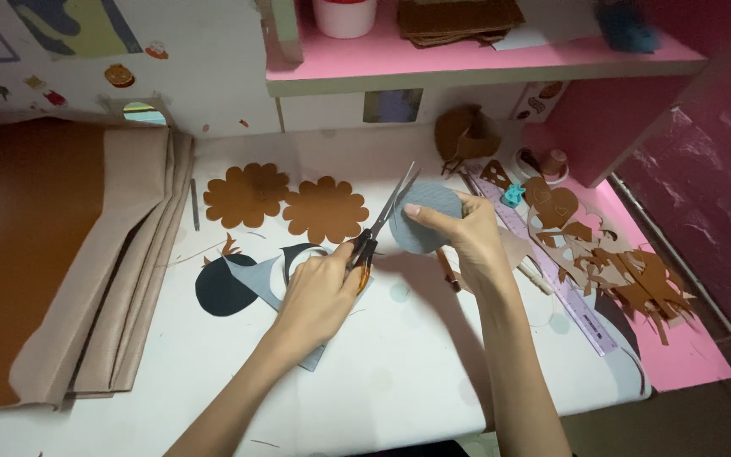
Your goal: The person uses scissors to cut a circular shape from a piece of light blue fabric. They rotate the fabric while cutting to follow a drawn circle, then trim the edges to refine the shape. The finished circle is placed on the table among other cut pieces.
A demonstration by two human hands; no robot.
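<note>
Grey felt disc (423,222) pinched in right hand (467,241) fingers; left hand (319,292) grips scissors (380,222).

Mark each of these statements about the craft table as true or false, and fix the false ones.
1. The left hand works the scissors. True.
2. The right hand holds a brown flower cutout. False: it holds a grey felt circle.
3. Two brown scalloped flower shapes lie flat on the table beyond the hands. True.
4. The purple ruler lies left of the left hand. False: it lies to the right, beside the brown scraps.
5. Folded tan and brown fabric is stacked at the left of the table. True.
6. The scissor blades are shut. False: they stand apart at the circle's edge.
</note>
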